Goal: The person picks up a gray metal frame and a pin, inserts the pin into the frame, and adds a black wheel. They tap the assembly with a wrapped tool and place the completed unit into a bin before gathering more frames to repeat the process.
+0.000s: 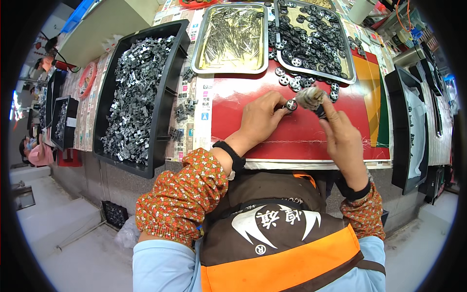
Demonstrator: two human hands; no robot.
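Note:
My left hand (262, 116) is pinched around a small black wheel with silver spokes (291, 104) over the red board. Close beside it, my right hand (342, 130) grips a short tool with a grey-beige, wrapped-looking head (310, 99) and a dark lower part. The tool is smeared by motion, so its exact kind is unclear. Several loose wheels (295, 83) lie just beyond both hands. Behind them, a metal tray (351, 78) is heaped with more such wheels. To its left, another metal tray (195, 62) holds many thin metal pins (232, 34).
A deep black bin (156, 141) of small dark clip-like parts (138, 97) stands at the left. Loose parts (185, 110) lie between it and the red board (233, 90). A black bin with a white liner (401, 146) is at the right, beyond the table edge.

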